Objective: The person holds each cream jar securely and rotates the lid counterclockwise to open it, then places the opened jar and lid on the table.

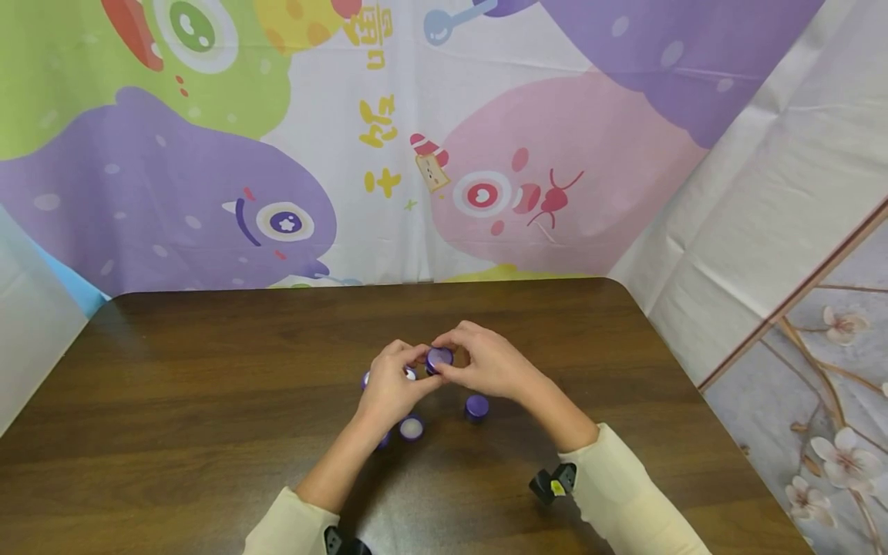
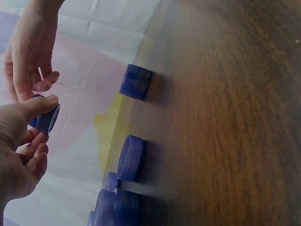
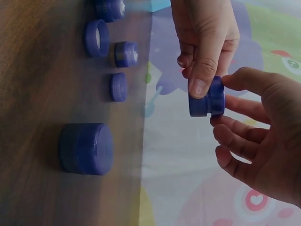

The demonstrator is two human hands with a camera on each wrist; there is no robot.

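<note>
Both hands meet on one small purple cosmetic jar (image 1: 439, 359), raised above the table. My left hand (image 1: 392, 390) pinches its dark lower part, the thumb lying across the side in the right wrist view. At the jar's lid (image 3: 217, 96), my right hand (image 3: 263, 127) grips the edge between thumb and fingers. A narrow step shows between lid and body. Closest to the right hand on the table stands a capped purple jar (image 1: 476, 407). Under the left forearm lies an upturned purple lid (image 1: 412, 427) with a pale inside.
Beyond the left hand, in the right wrist view, stand an uncapped jar (image 3: 126, 54) with white contents, a loose lid (image 3: 119, 87) and another uncapped jar (image 3: 110, 9). The brown wooden table (image 1: 208, 370) ends at a cartoon-printed cloth (image 1: 388, 231).
</note>
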